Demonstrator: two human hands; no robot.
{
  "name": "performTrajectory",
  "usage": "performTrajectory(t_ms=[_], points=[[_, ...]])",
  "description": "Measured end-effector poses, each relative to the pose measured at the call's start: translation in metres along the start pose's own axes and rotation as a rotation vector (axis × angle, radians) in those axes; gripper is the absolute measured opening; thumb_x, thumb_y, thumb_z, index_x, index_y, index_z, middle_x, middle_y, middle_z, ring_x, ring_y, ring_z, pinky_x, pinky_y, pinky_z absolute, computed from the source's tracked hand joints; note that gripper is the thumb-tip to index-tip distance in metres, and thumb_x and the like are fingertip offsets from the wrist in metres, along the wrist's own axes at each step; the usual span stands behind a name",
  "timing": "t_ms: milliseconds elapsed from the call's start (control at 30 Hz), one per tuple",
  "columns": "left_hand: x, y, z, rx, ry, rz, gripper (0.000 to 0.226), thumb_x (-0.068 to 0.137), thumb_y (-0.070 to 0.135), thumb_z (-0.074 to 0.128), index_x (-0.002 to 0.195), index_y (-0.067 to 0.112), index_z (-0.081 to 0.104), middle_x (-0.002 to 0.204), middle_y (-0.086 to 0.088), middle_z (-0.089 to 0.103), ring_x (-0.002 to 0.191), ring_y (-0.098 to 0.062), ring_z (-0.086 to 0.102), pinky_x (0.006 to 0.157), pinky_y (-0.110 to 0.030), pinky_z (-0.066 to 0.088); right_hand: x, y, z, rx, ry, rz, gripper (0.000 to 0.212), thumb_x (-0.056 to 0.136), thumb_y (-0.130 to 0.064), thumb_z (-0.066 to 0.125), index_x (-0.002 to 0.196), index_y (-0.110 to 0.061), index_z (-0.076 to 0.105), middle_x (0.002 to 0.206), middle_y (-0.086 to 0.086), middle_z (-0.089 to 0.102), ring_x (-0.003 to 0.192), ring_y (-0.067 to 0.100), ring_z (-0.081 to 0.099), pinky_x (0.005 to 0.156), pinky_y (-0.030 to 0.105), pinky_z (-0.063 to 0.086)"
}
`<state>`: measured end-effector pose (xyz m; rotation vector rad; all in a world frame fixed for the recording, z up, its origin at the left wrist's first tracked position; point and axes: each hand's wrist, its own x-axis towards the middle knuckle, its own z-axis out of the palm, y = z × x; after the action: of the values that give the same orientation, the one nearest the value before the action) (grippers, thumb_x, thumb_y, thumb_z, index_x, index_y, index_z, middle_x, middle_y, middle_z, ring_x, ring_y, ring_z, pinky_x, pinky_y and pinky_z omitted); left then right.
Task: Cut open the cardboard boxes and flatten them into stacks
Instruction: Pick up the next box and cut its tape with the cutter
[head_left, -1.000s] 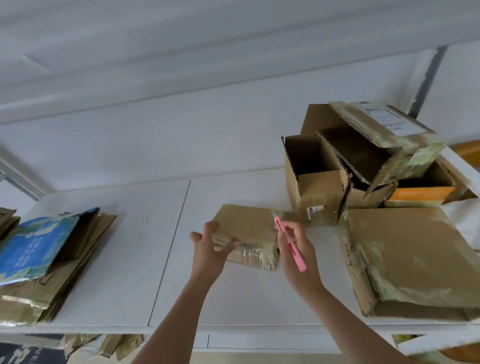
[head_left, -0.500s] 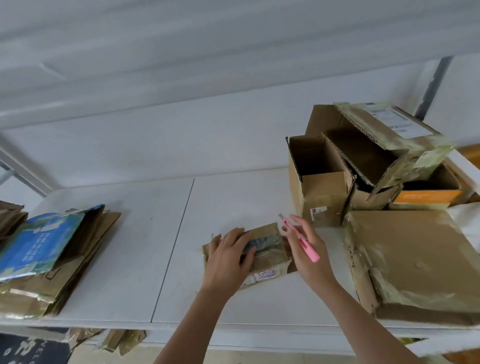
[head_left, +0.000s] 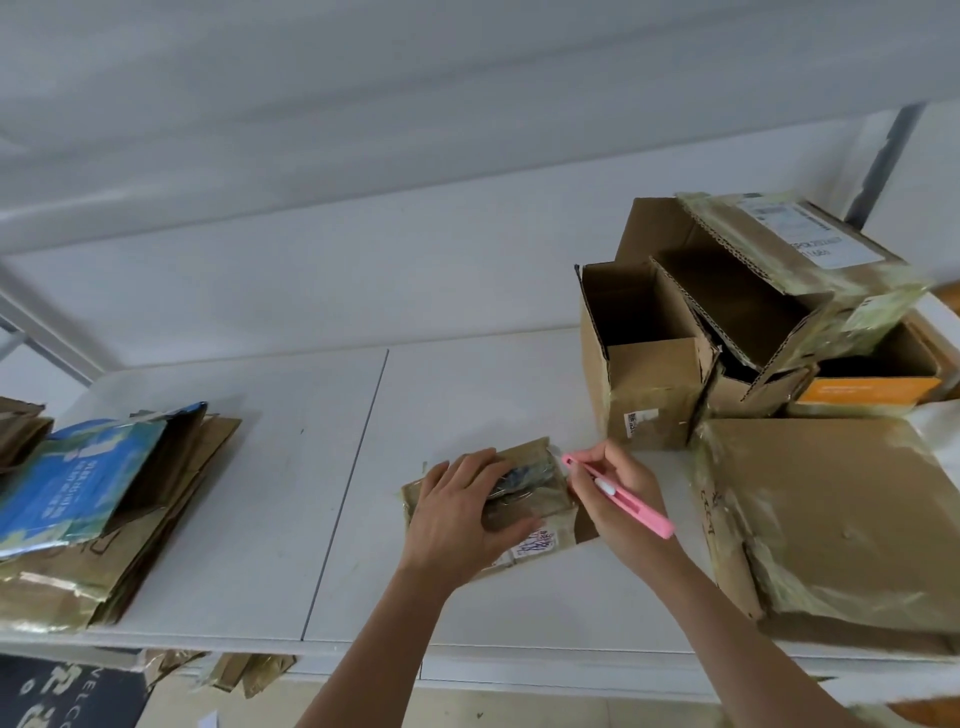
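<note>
Small taped cardboard box (head_left: 540, 493) lying near the front middle of the white counter (head_left: 322, 467), pressed low and partly crushed. Left hand (head_left: 462, 514) spread flat on top of it, fingers fairly straight, pressing down, thumb along the near side; an open grip, nothing enclosed. Right hand (head_left: 623, 499) just beside the box's right end, grip closed around a pink cutter (head_left: 618, 496), held like a pen with its tip pointing toward the box's far right corner; whether tip touches cardboard cannot be told. At the right rear, a cluster of open boxes (head_left: 654, 374) standing upright, one tilted box with a shipping label leaning on top, an orange-sided one behind. In front of those, at the right edge, a large flat taped box (head_left: 831, 509). On the left end of the counter, a stack of flattened cardboard (head_left: 156, 499) with a blue printed piece on top.
</note>
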<state>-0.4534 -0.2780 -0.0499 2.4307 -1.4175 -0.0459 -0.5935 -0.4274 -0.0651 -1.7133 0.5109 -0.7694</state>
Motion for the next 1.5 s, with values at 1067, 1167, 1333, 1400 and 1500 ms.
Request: performTrajectory(t_ms=[1067, 1167, 1333, 1400, 1500], points=[[0.010, 0.019, -0.026, -0.009, -0.104, -0.251, 0.050, 0.094, 0.064, 0.039, 0.130, 0.038, 0.061, 0.136, 0.008, 0.042, 0.120, -0.017, 0.046, 0.103, -0.031, 0.033, -0.026, -0.032, -0.038, -0.136, -0.017, 0.031, 0.018, 0.095, -0.008, 0.060, 0.081, -0.017, 0.056, 0.078, 0.000, 0.067, 0.069, 0.024, 0.068, 0.058, 0.044, 0.057], [0.014, 0.024, -0.030, 0.068, -0.172, -0.348, 0.047, 0.095, 0.051, 0.049, 0.138, 0.034, 0.046, 0.130, -0.002, 0.040, 0.112, -0.026, 0.054, 0.095, -0.037, 0.043, -0.033, -0.026, -0.029, -0.091, 0.028, 0.027, 0.015, 0.096, -0.008, 0.058, 0.084, -0.016, 0.055, 0.073, 0.017, 0.062, 0.066, 0.042, 0.062, 0.057, 0.062, 0.051], [0.008, 0.020, -0.028, -0.158, -0.159, -0.661, 0.080, 0.095, 0.041, 0.056, 0.154, 0.039, 0.001, 0.134, -0.016, 0.043, 0.113, -0.040, 0.054, 0.082, -0.041, 0.044, -0.042, -0.024, -0.007, -0.038, 0.082, 0.028, 0.014, 0.099, -0.010, 0.054, 0.089, -0.019, 0.053, 0.074, 0.009, 0.064, 0.065, 0.027, 0.067, 0.058, 0.055, 0.055], [0.006, 0.019, -0.027, -0.292, -0.128, -0.756, 0.078, 0.097, 0.030, 0.051, 0.155, 0.038, -0.001, 0.138, -0.022, 0.037, 0.100, -0.037, 0.053, 0.077, -0.039, 0.047, -0.046, -0.020, 0.000, -0.023, 0.112, 0.039, 0.015, 0.099, -0.014, 0.054, 0.089, -0.026, 0.052, 0.079, 0.008, 0.065, 0.069, 0.030, 0.068, 0.058, 0.056, 0.055], [0.000, 0.016, -0.026, -0.309, -0.095, -0.841, 0.066, 0.095, 0.026, 0.048, 0.152, 0.022, 0.015, 0.135, -0.025, 0.039, 0.085, -0.029, 0.047, 0.077, -0.045, 0.056, -0.054, -0.020, 0.015, -0.016, 0.164, 0.021, 0.011, 0.097, -0.024, 0.054, 0.089, -0.032, 0.051, 0.078, 0.006, 0.062, 0.069, 0.033, 0.065, 0.056, 0.057, 0.054]])
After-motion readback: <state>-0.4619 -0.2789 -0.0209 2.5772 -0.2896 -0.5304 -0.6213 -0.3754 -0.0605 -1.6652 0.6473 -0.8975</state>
